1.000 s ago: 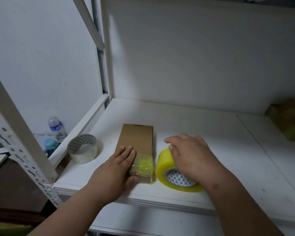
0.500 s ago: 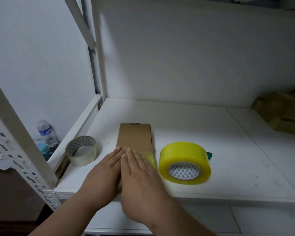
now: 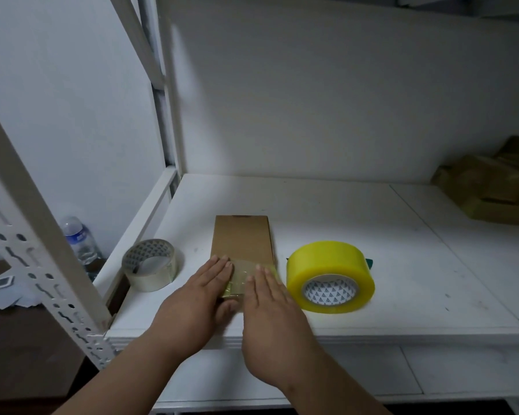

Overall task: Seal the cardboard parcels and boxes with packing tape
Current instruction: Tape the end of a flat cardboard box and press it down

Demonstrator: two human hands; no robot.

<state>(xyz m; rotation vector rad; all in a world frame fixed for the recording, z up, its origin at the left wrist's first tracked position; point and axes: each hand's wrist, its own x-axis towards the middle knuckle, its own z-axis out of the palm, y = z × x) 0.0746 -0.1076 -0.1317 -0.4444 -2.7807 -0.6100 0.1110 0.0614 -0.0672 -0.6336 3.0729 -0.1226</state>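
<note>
Both hands have parted — left hand (image 3: 197, 298) and right hand (image 3: 271, 307) press flat, fingers spread, on the taped parcel (image 3: 241, 250) (no legible writing).

A single head-worn camera looks forward and down from the near edge of a white shelf (image 3: 357, 223), close above it. With no second view, no part of the scene is shared. The wide lens bends the perforated upright (image 3: 42, 259) at near left and the far wall panel (image 3: 342, 100). Both forearms enter from the bottom edge, the left hand (image 3: 192, 298) and right hand (image 3: 270, 310) just below centre. The frame reaches left past the shelf to a water bottle (image 3: 78, 238), and right to cardboard parcels (image 3: 492, 187) at the far right edge.
</note>
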